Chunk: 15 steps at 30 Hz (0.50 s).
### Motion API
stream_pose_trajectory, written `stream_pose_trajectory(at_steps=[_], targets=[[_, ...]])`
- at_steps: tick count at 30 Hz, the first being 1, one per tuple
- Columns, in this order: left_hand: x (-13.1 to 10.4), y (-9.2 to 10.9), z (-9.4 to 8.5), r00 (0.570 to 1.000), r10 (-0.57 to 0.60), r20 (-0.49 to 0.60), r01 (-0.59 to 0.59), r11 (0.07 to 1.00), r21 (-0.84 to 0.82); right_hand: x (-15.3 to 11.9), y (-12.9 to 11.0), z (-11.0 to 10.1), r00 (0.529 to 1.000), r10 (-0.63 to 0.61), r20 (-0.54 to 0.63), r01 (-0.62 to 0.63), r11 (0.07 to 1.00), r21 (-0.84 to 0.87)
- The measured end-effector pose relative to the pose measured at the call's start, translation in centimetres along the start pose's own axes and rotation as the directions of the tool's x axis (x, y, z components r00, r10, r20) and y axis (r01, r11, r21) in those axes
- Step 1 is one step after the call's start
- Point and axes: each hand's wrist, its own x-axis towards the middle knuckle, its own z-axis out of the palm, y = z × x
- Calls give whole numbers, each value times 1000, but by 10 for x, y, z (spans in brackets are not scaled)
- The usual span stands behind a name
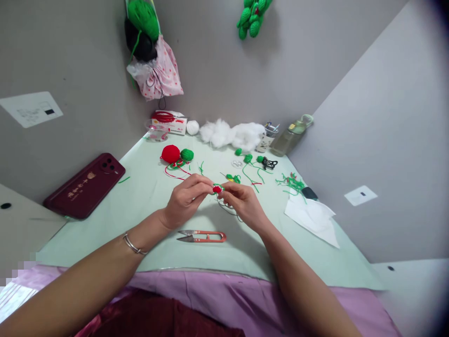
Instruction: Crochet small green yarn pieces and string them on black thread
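Above the middle of the table, a small crocheted piece [217,189] in red, white and green is held between my two hands. My left hand [188,196] pinches its left side with thumb and fingertips. On its right side the fingers of my right hand [243,201] are closed round it; whether they also hold a needle or hook is too small to tell. A dark thread [228,209] hangs in a loop below the piece. Nearer to me, orange-handled thread snips [202,236] lie on the table with their blades apart.
Beyond my hands lie a red yarn ball [170,153], a green yarn ball [187,155], white stuffing [231,135] and green yarn scraps [293,183]. A phone [84,185] leans at left; a bottle [291,135] stands back right, with white paper [310,217] nearer.
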Motion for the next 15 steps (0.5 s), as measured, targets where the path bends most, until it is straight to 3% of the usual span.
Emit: stream_pose_trajectory(at_steps=[5,8,11,15], targets=[[0,1,-2,997,80,9,-80,997,16,1,4,0,997,-76,-32,74,996,-52],[1,2,-1,1000,28,-4,-28,1000,12,1,5,0,989,-132,-59,127,988,-86],[1,4,1,987,-158,-18,156,986,-53,0,5,0,978,-177,-112,164,979,-118],[1,5,4,877,-480,19,468,844,-260,-2,5,1,943,-299,-147,247,923,-296]])
